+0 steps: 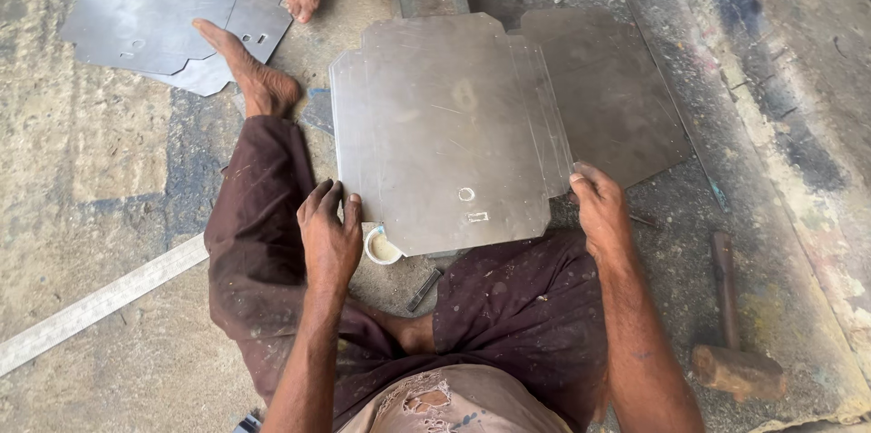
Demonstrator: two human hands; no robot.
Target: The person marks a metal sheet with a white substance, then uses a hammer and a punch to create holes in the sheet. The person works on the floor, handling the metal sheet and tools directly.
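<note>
Seated on floor (pixel 109 179). Cut metal sheet (pixel 445 124) lies flat ahead of the knees, atop a second sheet (pixel 617 97).

Left hand (pixel 328 235): fingers curled at the sheet's near-left edge, touching or just short, cannot tell.

Right hand (pixel 599 206): pinching the right edge.

Risks: bare edges could cut fingers; sheet could slide into small cup (pixel 382 247); hammer (pixel 730 342) beside right arm.

Wooden-handled hammer (pixel 733 342) on floor, small cup (pixel 382 247) perhaps of paste, pale metal strip (pixel 95 303), cut sheets (pixel 172 14) beyond
</note>
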